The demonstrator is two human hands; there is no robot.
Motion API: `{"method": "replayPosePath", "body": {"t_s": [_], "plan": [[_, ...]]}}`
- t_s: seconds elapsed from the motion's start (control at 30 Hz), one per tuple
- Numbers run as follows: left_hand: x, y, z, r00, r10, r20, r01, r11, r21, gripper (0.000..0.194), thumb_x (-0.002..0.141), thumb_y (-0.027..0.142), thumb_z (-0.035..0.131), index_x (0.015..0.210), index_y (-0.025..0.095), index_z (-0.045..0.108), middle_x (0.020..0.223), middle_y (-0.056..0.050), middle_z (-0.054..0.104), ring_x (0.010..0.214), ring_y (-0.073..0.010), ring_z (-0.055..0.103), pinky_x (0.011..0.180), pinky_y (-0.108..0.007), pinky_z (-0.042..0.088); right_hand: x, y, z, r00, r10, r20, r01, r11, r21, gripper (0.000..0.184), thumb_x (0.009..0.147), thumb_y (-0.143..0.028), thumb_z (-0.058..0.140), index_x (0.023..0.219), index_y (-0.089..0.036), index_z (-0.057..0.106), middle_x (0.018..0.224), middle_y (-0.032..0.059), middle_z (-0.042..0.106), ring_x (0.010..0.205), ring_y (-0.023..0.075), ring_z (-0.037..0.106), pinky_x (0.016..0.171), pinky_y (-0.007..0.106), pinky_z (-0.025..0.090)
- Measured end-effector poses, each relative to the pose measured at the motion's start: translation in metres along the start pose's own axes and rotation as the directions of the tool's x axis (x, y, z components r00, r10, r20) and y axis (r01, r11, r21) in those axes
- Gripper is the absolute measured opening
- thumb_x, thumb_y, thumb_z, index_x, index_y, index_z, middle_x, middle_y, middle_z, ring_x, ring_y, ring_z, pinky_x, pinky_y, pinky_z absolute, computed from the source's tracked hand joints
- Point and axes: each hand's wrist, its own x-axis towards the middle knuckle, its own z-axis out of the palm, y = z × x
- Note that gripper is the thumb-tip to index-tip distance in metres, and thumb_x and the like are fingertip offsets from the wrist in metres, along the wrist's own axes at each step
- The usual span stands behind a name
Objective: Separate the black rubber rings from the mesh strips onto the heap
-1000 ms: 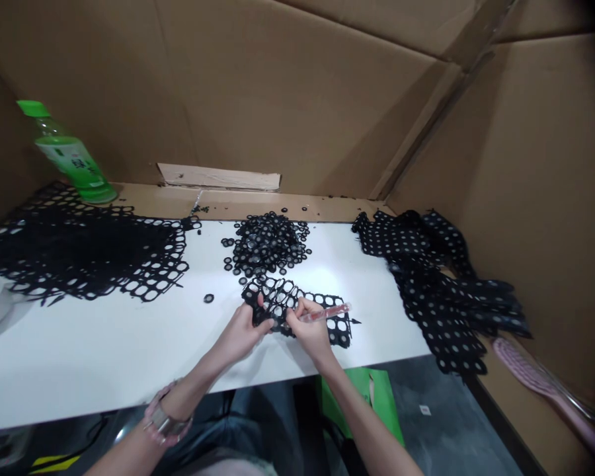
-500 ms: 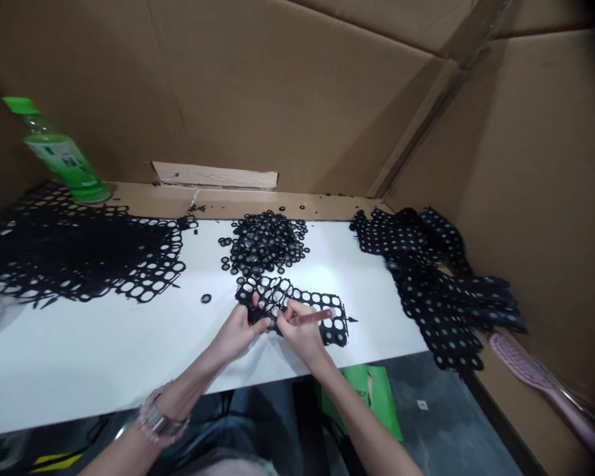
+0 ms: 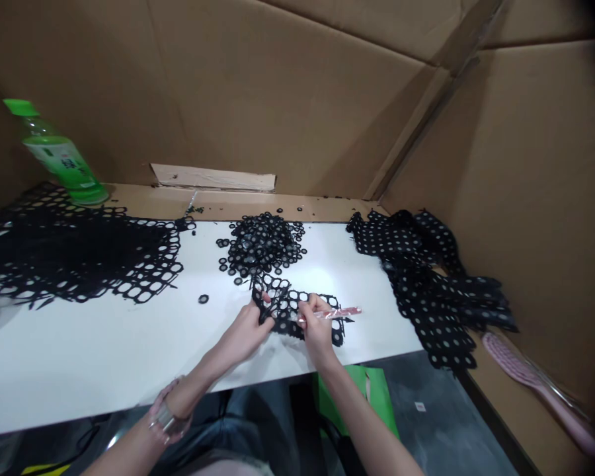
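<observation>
My left hand [image 3: 250, 325] pinches the left part of a black mesh sheet [image 3: 297, 297], thumb in front and fingertips showing through the mesh. The sheet lies on the white table, with open holes and some holes filled by pale-centred rings along its lower and right edges. My right hand [image 3: 317, 324] is closed around a slim reddish pen-like tool [image 3: 346, 313], which looks partly clear and points left toward the mesh. Its tip is too small to make out. Just behind the sheet lies a heap of small black rings [image 3: 265, 244]. One loose ring [image 3: 203, 299] rests to the left.
A pile of black mesh [image 3: 149, 274] covers the table's left side, with a green bottle [image 3: 72, 165] behind it. Ring-filled mesh strips [image 3: 426, 291] hang over the right edge. A pink hairbrush [image 3: 513, 360] lies at far right. Cardboard walls [image 3: 277, 99] enclose the table.
My right hand has moved right with the tool, away from my left hand. The left part of the mesh is now bunched and lifted in my left hand, which has shifted slightly right.
</observation>
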Motion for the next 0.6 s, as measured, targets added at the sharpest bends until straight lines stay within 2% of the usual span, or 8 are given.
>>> {"method": "replayPosePath", "body": {"t_s": [0.13,0.2,0.37,0.47,0.6], "plan": [[0.0,0.004,0.005,0.999,0.029,0.021,-0.029,0.999,0.029,0.035,0.072,0.032,0.056,0.102,0.014,0.051,0.095,-0.008,0.062,0.089,-0.0261,0.057,0.079,-0.036,0.044,0.0,-0.001,0.0,0.999,-0.001,-0.035,0.003,0.999,0.05,0.034,0.068,-0.019,0.056,0.052,-0.021,0.026,0.042,-0.0101,0.029,0.036,0.0053,0.026,0.037,0.02,0.023],[-0.001,0.003,0.006,0.999,0.034,0.036,-0.037,0.995,0.089,0.033,0.072,0.03,0.056,0.1,0.014,0.053,0.094,-0.009,0.062,0.089,-0.0269,0.058,0.079,-0.036,0.044,-0.001,-0.002,-0.001,0.999,-0.007,-0.031,0.008,0.999,0.038,0.033,0.068,-0.019,0.055,0.052,-0.021,0.026,0.042,-0.0101,0.029,0.036,0.0055,0.026,0.037,0.019,0.024],[-0.002,0.0,0.003,0.995,0.086,0.046,-0.093,0.982,0.162,0.033,0.076,0.026,0.05,0.108,0.016,0.049,0.098,-0.008,0.06,0.093,-0.0259,0.056,0.08,-0.035,0.044,-0.006,-0.009,-0.004,0.996,-0.086,0.026,0.09,0.972,-0.219,0.029,0.067,-0.019,0.053,0.051,-0.022,0.03,0.043,-0.0095,0.03,0.037,0.0067,0.032,0.04,0.021,0.031],[-0.001,0.0,0.001,0.99,0.129,0.052,-0.135,0.981,0.139,0.033,0.081,0.025,0.044,0.112,0.017,0.043,0.096,-0.007,0.059,0.09,-0.0246,0.057,0.081,-0.036,0.044,-0.006,-0.012,-0.005,0.995,-0.091,0.043,0.099,0.946,-0.307,0.028,0.066,-0.018,0.051,0.049,-0.022,0.029,0.042,-0.0087,0.032,0.037,0.0081,0.037,0.04,0.021,0.032],[0.001,0.0,0.001,0.991,0.033,0.127,-0.032,0.999,-0.012,0.031,0.083,0.027,0.04,0.112,0.016,0.039,0.083,-0.004,0.057,0.065,-0.0184,0.059,0.068,-0.033,0.047,-0.005,-0.01,-0.005,0.993,-0.073,0.092,0.104,0.917,-0.385,0.026,0.064,-0.016,0.049,0.05,-0.022,0.029,0.041,-0.0085,0.032,0.037,0.0078,0.034,0.039,0.021,0.026]]}}
